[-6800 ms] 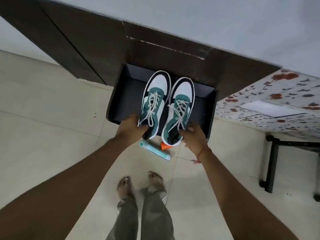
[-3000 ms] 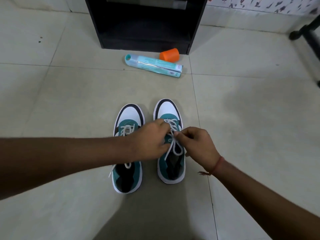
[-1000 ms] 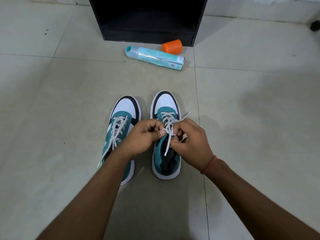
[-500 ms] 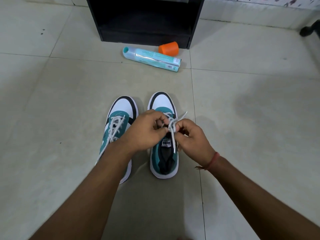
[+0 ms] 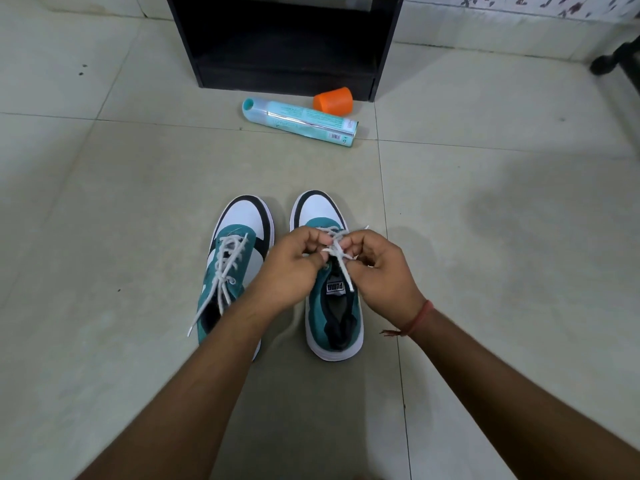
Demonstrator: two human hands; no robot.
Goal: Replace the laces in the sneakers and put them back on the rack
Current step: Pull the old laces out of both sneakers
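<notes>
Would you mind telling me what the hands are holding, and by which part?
Both the left hand and the right hand pinch the white lace of the right sneaker, near its upper eyelets.

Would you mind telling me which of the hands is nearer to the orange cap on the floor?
Right. The right hand sits almost straight below the orange cap in the picture; the left hand is beside it, farther left, over the same sneaker.

On the pale tiled floor [image 5: 485, 271] a teal spray can [image 5: 299, 122] lies on its side, an orange cap [image 5: 333, 100] just beside it and apart from its nozzle end, while a dark leg, perhaps of a stand [image 5: 613, 60], shows at the upper right edge.
</notes>
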